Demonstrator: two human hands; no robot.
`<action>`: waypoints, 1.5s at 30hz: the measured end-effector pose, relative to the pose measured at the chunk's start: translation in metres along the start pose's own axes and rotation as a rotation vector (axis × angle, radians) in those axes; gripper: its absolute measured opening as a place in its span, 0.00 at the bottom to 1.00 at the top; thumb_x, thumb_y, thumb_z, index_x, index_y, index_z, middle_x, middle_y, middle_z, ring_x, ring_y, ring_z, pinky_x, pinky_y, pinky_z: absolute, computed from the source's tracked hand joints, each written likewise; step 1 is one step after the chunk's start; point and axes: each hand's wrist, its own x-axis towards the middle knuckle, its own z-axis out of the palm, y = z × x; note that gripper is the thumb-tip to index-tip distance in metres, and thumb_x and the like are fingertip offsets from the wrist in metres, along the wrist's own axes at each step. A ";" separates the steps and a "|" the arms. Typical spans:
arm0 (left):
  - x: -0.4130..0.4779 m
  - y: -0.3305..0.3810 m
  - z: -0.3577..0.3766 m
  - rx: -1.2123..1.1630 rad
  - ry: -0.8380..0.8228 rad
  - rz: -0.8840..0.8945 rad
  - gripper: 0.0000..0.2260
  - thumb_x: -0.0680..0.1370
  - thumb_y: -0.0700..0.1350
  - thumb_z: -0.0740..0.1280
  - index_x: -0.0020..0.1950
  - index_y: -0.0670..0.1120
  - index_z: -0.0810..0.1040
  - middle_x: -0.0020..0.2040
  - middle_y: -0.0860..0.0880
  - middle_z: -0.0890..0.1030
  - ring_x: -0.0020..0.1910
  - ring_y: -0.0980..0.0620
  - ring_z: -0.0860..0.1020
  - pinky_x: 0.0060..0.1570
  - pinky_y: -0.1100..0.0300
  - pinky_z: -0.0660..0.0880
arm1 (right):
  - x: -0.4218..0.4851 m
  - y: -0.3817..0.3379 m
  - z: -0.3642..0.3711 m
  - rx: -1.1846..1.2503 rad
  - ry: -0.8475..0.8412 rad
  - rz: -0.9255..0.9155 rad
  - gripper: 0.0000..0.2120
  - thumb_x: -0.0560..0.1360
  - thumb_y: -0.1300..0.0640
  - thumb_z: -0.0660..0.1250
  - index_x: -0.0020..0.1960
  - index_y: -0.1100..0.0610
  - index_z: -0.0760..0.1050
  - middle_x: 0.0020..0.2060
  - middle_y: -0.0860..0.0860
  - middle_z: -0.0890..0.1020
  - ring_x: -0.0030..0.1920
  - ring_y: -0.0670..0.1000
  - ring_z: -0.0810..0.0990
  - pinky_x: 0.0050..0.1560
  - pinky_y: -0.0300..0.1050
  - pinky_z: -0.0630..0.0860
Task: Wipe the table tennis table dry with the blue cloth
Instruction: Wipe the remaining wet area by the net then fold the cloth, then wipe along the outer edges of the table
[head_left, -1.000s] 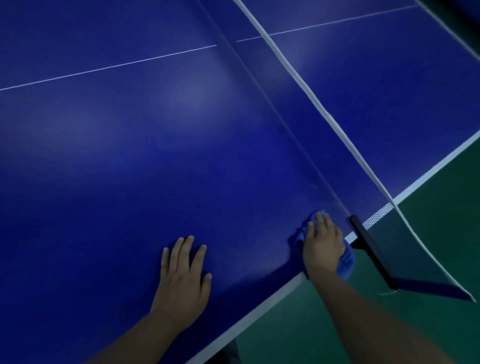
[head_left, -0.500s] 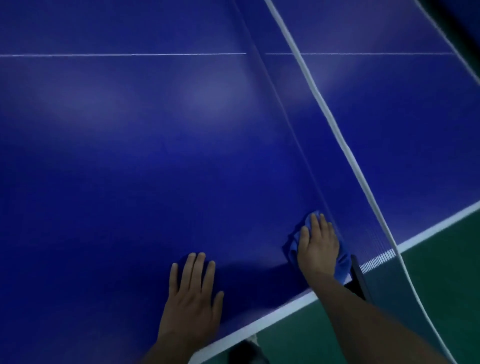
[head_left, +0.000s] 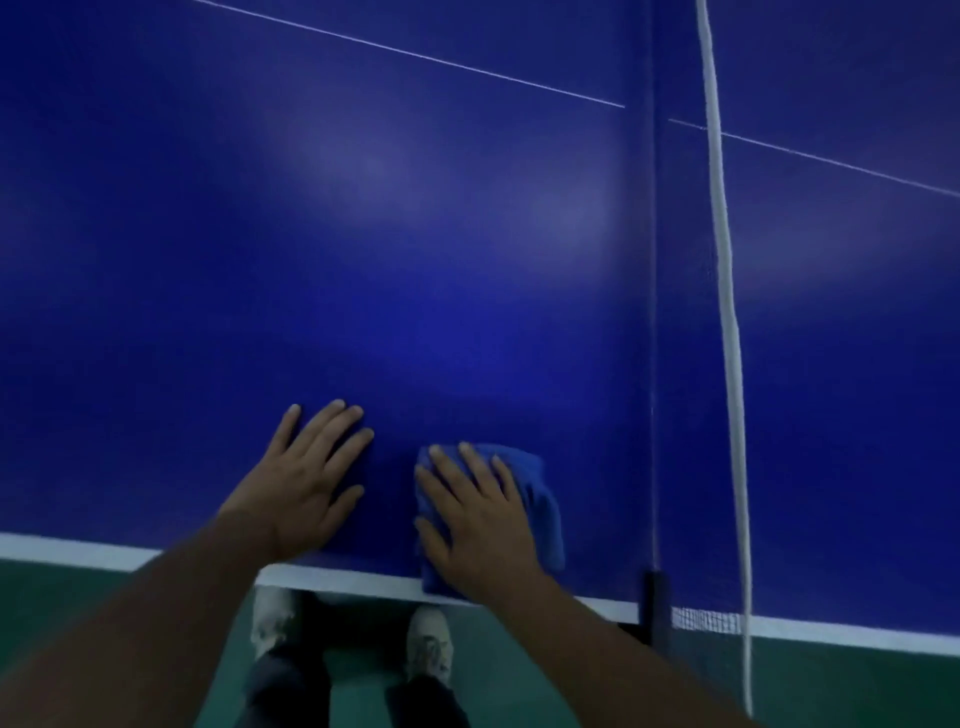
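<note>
The blue table tennis table (head_left: 363, 234) fills most of the view, its white side line running along the near edge. A crumpled blue cloth (head_left: 540, 499) lies on the table at that edge, partly hanging over the white line. My right hand (head_left: 478, 519) presses flat on the cloth with the fingers spread. Just to its left, my left hand (head_left: 306, 478) rests flat on the bare table surface, fingers apart and holding nothing.
The net (head_left: 727, 312) with its white top band runs away from me on the right, fixed by a black clamp post (head_left: 655, 603) at the table edge. My two shoes (head_left: 426, 644) stand on the green floor (head_left: 857, 686) below the edge.
My right hand has slid the cloth left, away from the net post and close to my left hand. The view has swung round so the table edge now runs nearly level.
</note>
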 end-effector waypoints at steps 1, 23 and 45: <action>-0.001 0.008 0.000 -0.004 0.001 -0.053 0.29 0.81 0.58 0.52 0.75 0.42 0.70 0.77 0.41 0.65 0.78 0.41 0.60 0.74 0.37 0.54 | -0.017 0.012 0.000 -0.003 -0.005 -0.007 0.26 0.80 0.41 0.57 0.75 0.47 0.68 0.76 0.45 0.68 0.77 0.55 0.64 0.72 0.60 0.60; -0.162 0.151 -0.048 -1.011 0.296 -0.930 0.20 0.85 0.51 0.55 0.75 0.45 0.69 0.76 0.47 0.67 0.77 0.52 0.62 0.76 0.56 0.57 | -0.044 -0.118 -0.041 0.424 -0.087 -0.184 0.31 0.81 0.38 0.49 0.75 0.54 0.70 0.70 0.46 0.74 0.67 0.49 0.71 0.69 0.40 0.65; -0.378 0.318 -0.049 -2.093 0.895 -1.342 0.07 0.82 0.38 0.64 0.50 0.43 0.83 0.47 0.43 0.86 0.44 0.47 0.84 0.46 0.54 0.81 | -0.300 -0.182 -0.056 0.581 -0.322 0.144 0.56 0.63 0.22 0.57 0.82 0.53 0.52 0.79 0.50 0.60 0.77 0.52 0.60 0.78 0.48 0.55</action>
